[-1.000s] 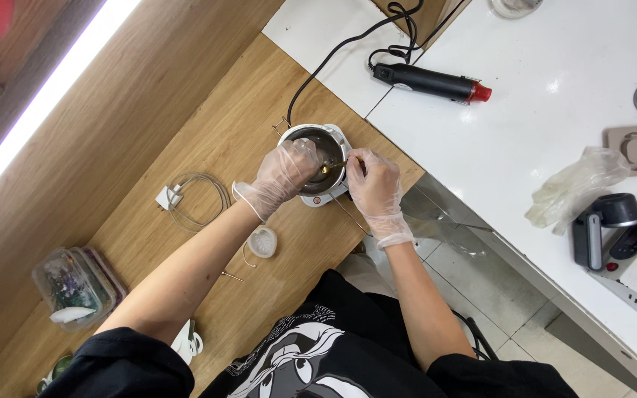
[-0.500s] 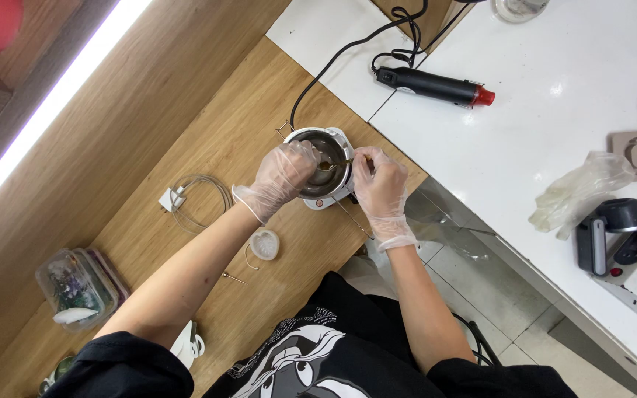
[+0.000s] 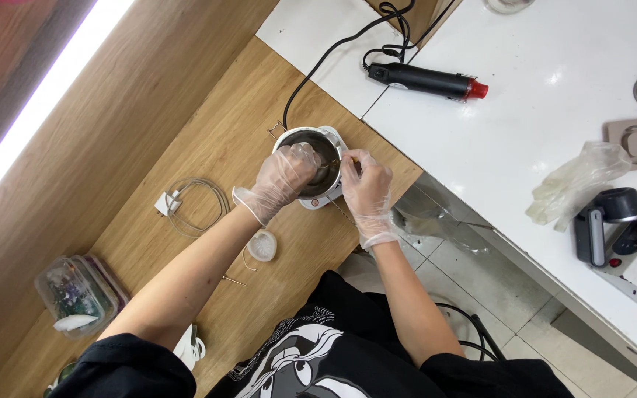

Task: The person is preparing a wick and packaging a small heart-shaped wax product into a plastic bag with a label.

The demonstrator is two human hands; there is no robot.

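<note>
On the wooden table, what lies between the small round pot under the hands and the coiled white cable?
In the head view only bare wood lies between the pot and the coiled white cable; the left hand reaches over the pot's near edge.

Your gloved left hand (image 3: 283,177) curls downward, fingers bent, forearm stretched diagonally forward. Your gloved right hand (image 3: 366,188) sits just beside it, fingertips pinched together, wrist bent, forearm bare to the sleeve.

A wooden counter (image 3: 186,110) carries a small electric melting pot (image 3: 311,166), a coiled white cable (image 3: 189,203), a round white lid (image 3: 262,245) and a clear plastic box (image 3: 75,291). The adjoining white counter (image 3: 540,81) holds a black heat gun (image 3: 425,79), crumpled plastic gloves (image 3: 576,180) and a digital scale (image 3: 632,236).
</note>
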